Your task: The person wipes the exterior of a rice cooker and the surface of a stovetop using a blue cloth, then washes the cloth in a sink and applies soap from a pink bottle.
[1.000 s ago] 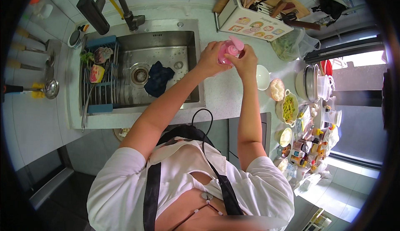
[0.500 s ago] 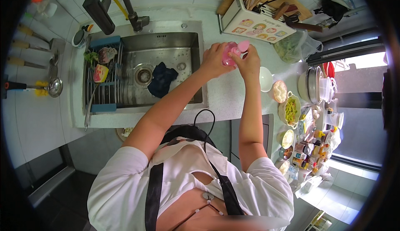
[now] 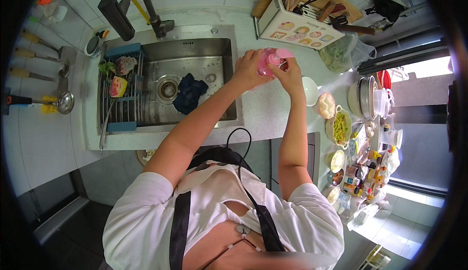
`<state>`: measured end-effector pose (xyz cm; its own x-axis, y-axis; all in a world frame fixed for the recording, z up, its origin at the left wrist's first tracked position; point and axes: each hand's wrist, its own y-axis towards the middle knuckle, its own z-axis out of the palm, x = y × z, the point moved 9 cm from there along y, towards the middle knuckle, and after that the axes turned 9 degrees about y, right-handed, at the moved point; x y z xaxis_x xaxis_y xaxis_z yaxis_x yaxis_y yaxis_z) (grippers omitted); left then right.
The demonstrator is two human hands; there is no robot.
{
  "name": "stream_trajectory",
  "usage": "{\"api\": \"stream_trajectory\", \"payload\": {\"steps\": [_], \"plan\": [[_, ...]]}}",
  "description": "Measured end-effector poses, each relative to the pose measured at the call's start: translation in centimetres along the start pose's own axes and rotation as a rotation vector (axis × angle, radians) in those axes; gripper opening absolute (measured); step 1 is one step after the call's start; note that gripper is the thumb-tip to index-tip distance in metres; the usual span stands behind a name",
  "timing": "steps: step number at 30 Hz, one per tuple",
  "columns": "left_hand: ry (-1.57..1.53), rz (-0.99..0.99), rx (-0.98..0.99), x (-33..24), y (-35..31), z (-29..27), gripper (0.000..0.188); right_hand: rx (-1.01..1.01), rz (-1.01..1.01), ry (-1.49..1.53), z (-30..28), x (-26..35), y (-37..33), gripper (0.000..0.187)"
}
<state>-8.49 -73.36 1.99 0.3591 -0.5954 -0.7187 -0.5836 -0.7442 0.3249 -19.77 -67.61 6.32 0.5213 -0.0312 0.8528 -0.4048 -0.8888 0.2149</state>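
Observation:
Over the counter just right of the sink, both hands are closed on a pink pump bottle (image 3: 266, 59). My left hand (image 3: 248, 71) wraps round the bottle's body from the left. At the neck, below the pink pump head (image 3: 283, 53), the fingers of my right hand (image 3: 291, 76) grip the bottle's top. Fingers hide part of the body, and whether its base touches the counter I cannot tell. A crumpled dark blue cloth (image 3: 189, 93) lies in the steel sink (image 3: 229, 50). Close to my right wrist is a white bowl (image 3: 310, 91).
A blue-edged drying rack (image 3: 126, 126) with a sponge (image 3: 118, 86) sits in the sink's left side, under the dark faucet (image 3: 158, 24). A white knife and chopstick holder (image 3: 273, 24) stands at the back. Food dishes, including a bowl of green strips (image 3: 340, 127), line the right counter.
The pump head has turned or tilted slightly, and my right hand has shifted a little to the left and down at the neck. My left hand keeps its hold on the bottle.

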Motion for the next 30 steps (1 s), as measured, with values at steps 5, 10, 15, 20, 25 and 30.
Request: {"api": "stream_trajectory", "payload": {"steps": [5,10,15,20,25,30], "plan": [[-0.007,0.000,-0.011,-0.1,0.0,0.1,0.083,0.096,0.076,0.200,-0.2,-2.3,0.6,0.042],[0.003,-0.017,0.024,0.1,0.1,0.1,0.084,0.052,0.075,0.217,0.5,-2.1,0.9,0.037],[-0.008,-0.009,0.028,-0.3,0.1,-0.2,0.083,0.264,0.056,0.344,1.2,-2.2,0.9,0.036],[-0.022,-0.010,-0.004,-0.2,-0.1,-0.1,0.084,0.185,0.083,-0.015,0.4,-2.0,1.3,0.039],[-0.002,0.009,0.006,-0.3,-0.1,0.0,0.085,-0.066,0.017,-0.126,0.3,0.6,-0.1,0.041],[-0.008,0.004,0.015,-0.5,-0.2,-0.4,0.086,0.282,0.045,0.276,0.6,-1.2,1.0,0.041]]}}
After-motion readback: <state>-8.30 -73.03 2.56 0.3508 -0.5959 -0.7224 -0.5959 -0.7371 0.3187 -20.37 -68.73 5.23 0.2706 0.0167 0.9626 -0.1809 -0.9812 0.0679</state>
